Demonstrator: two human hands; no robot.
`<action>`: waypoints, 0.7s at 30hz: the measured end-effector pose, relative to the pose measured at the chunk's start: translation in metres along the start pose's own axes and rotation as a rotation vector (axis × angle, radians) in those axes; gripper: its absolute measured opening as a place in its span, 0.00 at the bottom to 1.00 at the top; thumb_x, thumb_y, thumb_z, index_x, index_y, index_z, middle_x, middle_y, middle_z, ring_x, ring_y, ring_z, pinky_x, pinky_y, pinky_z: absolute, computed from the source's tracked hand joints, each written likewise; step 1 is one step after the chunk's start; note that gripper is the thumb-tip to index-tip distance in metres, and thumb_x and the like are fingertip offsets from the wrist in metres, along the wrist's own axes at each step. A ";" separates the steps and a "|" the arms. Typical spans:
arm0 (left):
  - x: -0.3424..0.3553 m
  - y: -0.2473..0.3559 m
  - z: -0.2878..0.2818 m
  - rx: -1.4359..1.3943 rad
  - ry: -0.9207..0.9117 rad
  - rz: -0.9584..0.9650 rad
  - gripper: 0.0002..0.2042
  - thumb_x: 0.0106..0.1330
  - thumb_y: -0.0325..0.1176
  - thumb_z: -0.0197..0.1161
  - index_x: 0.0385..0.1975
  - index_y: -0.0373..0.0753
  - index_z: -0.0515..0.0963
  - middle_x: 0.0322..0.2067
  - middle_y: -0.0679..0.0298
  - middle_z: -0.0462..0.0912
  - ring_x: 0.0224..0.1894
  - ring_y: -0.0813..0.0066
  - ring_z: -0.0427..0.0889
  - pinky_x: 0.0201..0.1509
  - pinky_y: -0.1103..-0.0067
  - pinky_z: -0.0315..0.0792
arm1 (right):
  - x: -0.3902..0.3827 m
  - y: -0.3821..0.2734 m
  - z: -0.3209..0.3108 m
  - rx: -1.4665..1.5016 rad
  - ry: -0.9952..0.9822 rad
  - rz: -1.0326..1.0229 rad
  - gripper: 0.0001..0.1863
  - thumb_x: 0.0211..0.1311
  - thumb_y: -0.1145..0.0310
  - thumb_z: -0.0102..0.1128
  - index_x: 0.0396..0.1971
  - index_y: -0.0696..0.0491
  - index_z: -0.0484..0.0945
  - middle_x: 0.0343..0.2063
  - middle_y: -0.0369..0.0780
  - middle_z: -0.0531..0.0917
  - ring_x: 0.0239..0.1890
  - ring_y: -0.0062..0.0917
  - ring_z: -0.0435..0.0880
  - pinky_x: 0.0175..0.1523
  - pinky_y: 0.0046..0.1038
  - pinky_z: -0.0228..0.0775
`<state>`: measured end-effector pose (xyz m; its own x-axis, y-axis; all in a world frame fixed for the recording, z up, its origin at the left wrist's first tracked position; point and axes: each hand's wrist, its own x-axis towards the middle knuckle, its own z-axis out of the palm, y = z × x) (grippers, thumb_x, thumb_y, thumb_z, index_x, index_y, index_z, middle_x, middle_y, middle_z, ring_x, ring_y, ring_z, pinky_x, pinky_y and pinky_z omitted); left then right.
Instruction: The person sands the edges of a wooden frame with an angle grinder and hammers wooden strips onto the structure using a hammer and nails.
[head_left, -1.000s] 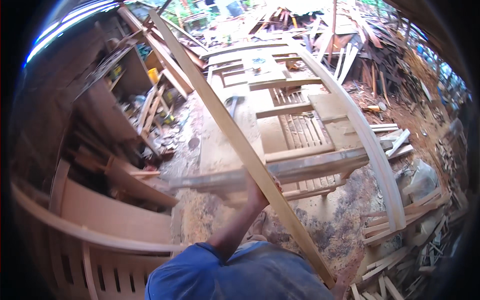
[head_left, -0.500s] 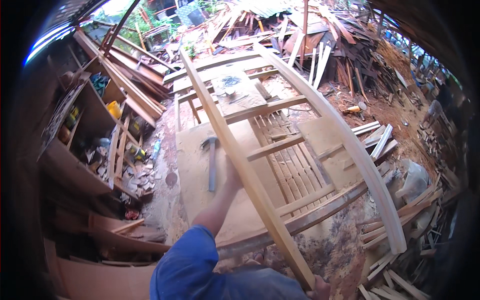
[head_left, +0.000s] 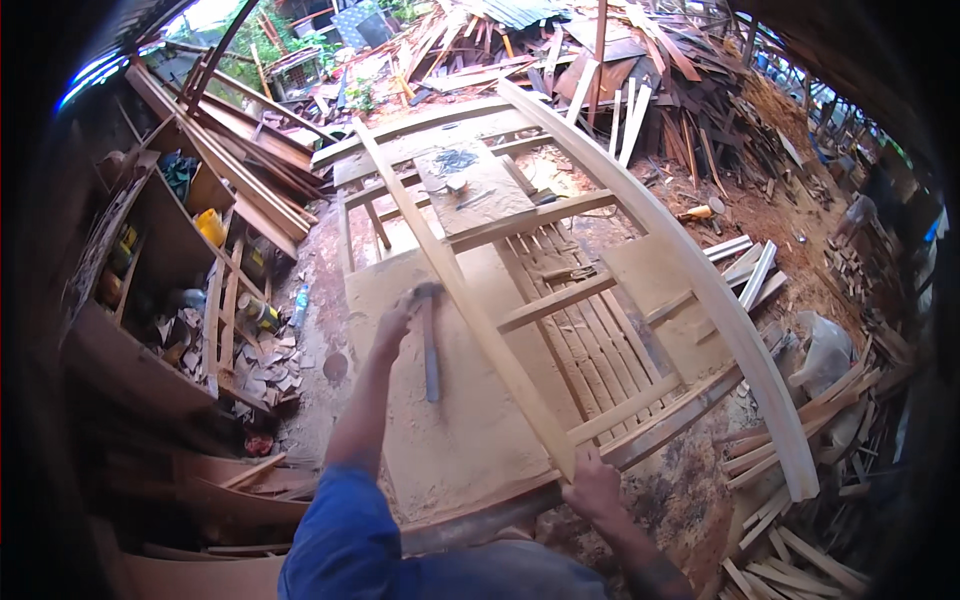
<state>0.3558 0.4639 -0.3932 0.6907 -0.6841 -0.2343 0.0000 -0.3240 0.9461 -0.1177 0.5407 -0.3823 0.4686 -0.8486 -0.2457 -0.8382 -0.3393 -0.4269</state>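
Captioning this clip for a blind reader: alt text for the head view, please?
A person's left hand is at the head of a grey hammer lying on a sawdust-covered workbench, while the right hand grips a curved pale wooden frame; scrap timber lies behind.

raw matt wood frame (head_left: 470, 290), metal-head hammer (head_left: 429, 335) w/ dusty handle.

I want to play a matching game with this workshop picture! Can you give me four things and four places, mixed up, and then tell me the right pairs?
Things:
1. hammer
2. yellow jug
3. plastic bottle
4. white bag

Places:
A. on the ground, right of the wooden frame
B. on the shelf at the left
C. at the left hand, over the board
D. on the floor between shelf and bench

Pairs: 1-C, 2-B, 3-D, 4-A
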 end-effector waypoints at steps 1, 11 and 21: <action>-0.019 -0.015 -0.032 0.002 -0.029 0.009 0.26 0.72 0.56 0.54 0.57 0.40 0.77 0.52 0.62 0.80 0.48 0.68 0.75 0.53 0.68 0.70 | 0.000 -0.011 0.010 -0.071 -0.028 -0.047 0.25 0.47 0.59 0.68 0.44 0.56 0.76 0.39 0.51 0.79 0.38 0.51 0.83 0.45 0.48 0.76; -0.272 -0.242 -0.368 0.269 0.575 -0.053 0.15 0.72 0.41 0.59 0.28 0.38 0.78 0.20 0.72 0.68 0.24 0.85 0.66 0.27 0.81 0.62 | -0.051 -0.072 0.067 0.002 0.159 -0.042 0.33 0.48 0.50 0.73 0.49 0.58 0.75 0.46 0.51 0.80 0.47 0.50 0.81 0.52 0.45 0.74; -0.438 -0.362 -0.428 0.164 0.253 -0.487 0.16 0.68 0.42 0.63 0.29 0.33 0.81 0.21 0.65 0.77 0.23 0.77 0.73 0.28 0.75 0.69 | -0.177 0.037 0.086 0.009 -0.093 0.175 0.41 0.41 0.63 0.75 0.60 0.60 0.70 0.49 0.55 0.81 0.53 0.49 0.81 0.59 0.42 0.73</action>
<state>0.3624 1.1606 -0.5375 0.7906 -0.2595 -0.5546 0.2631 -0.6739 0.6904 -0.2074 0.7129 -0.4296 0.3399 -0.8528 -0.3964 -0.9070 -0.1859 -0.3779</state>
